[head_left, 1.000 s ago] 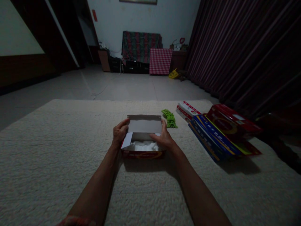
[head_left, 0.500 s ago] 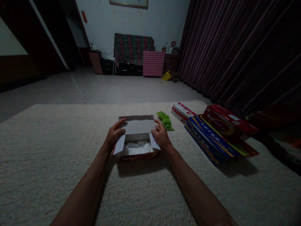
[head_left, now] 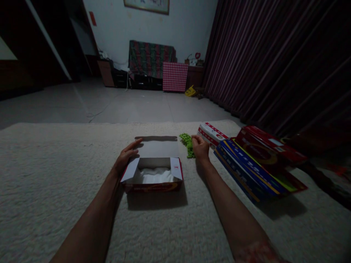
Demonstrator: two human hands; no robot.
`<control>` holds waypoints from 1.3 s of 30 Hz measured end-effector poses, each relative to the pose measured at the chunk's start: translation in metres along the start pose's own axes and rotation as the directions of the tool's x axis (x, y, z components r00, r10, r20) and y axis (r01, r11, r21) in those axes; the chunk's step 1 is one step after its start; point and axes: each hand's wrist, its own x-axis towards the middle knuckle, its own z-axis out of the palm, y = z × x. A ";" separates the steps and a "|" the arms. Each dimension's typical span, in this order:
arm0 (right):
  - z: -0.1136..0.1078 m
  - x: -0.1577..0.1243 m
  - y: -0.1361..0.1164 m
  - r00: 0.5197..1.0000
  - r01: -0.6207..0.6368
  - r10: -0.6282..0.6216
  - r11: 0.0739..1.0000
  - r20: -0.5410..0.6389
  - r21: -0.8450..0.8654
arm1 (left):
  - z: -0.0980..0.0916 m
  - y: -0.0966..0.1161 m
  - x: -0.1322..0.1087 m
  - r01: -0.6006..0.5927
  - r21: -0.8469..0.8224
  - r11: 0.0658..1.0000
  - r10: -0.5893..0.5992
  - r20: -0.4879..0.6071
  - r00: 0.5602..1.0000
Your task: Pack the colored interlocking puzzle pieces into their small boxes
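A red cardboard box (head_left: 153, 187) stands on the pale bedspread with its lid (head_left: 157, 149) raised and its white side flaps folded out. Soft white material (head_left: 156, 175) lies inside it. At the lid's left edge, my left hand (head_left: 126, 157) grips the cardboard between thumb and fingers. My right hand (head_left: 201, 148) is off the box, fingers curled together beside a small heap of bright green pieces (head_left: 188, 143). The curled fingers hide whatever may be between them, and part of the heap lies behind the hand.
To the right, a white box with red bands (head_left: 212, 133) lies near blue boxes (head_left: 244, 168), with a red box (head_left: 268, 144) on top of them. Behind the bedspread (head_left: 68, 164) are the tiled floor, a cloth-covered cabinet (head_left: 175, 76) and a dark curtain (head_left: 246, 54).
My right hand has left the lid's right side and moved right to the green heap, its fingers closing up. My left hand stays at the lid. The view has shifted slightly.
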 end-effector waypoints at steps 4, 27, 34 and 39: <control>-0.014 0.032 0.018 0.994 0.050 -0.057 0.995 -0.088 -0.081 | -0.001 -0.002 0.002 -0.034 0.067 0.997 0.033 0.013 0.999; -0.051 0.031 0.025 0.882 0.076 0.033 0.974 0.470 -0.212 | -0.005 -0.008 0.006 0.022 0.034 0.999 -0.023 0.027 0.999; -0.060 0.018 0.043 0.880 0.293 -0.162 0.925 0.446 -0.241 | -0.002 -0.002 0.001 0.046 0.033 0.998 -0.047 0.046 0.998; -0.069 -0.007 0.047 0.859 0.433 -0.298 0.857 0.417 -0.280 | -0.002 -0.002 -0.001 0.086 0.042 0.995 -0.089 0.075 0.993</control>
